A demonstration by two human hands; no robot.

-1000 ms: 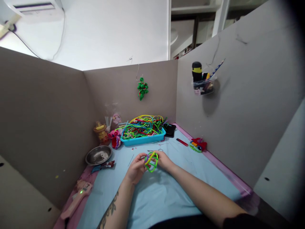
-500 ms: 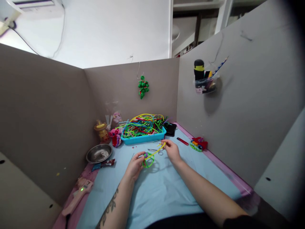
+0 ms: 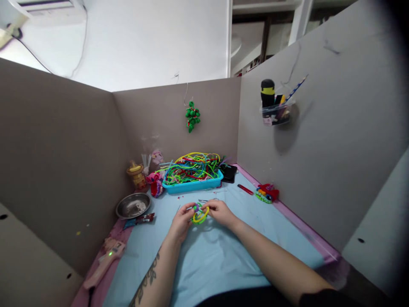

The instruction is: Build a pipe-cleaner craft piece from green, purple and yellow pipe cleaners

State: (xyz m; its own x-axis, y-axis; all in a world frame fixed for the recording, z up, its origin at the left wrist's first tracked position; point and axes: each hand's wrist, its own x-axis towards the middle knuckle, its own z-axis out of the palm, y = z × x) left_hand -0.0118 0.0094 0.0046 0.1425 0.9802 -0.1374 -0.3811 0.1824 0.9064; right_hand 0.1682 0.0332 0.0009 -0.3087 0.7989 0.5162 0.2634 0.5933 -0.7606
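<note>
Between my hands, above the blue cloth, is a small looped piece of green, purple and yellow pipe cleaners. My left hand [image 3: 182, 221] pinches its purple and green part [image 3: 196, 208] from the left. The fingers of my right hand [image 3: 220, 212] are closed on the yellow pipe cleaner [image 3: 201, 219], which now bends in a curve below the green loops. Just beyond my right hand lie scissors [image 3: 203, 201], their handles mostly hidden behind the fingers.
A blue tray [image 3: 191, 186] heaped with colourful pipe cleaners stands at the back. To the left are a metal bowl [image 3: 133, 205], a wrapper [image 3: 140, 220] and a pink glue gun [image 3: 105, 264] with a green light. A red cutter [image 3: 245, 189] and a knotted colourful piece [image 3: 267, 193] lie right.
My right hand pulled the yellow pipe cleaner out to the upper right, then came back beside my left hand, curving the strand. My left hand has kept its hold.
</note>
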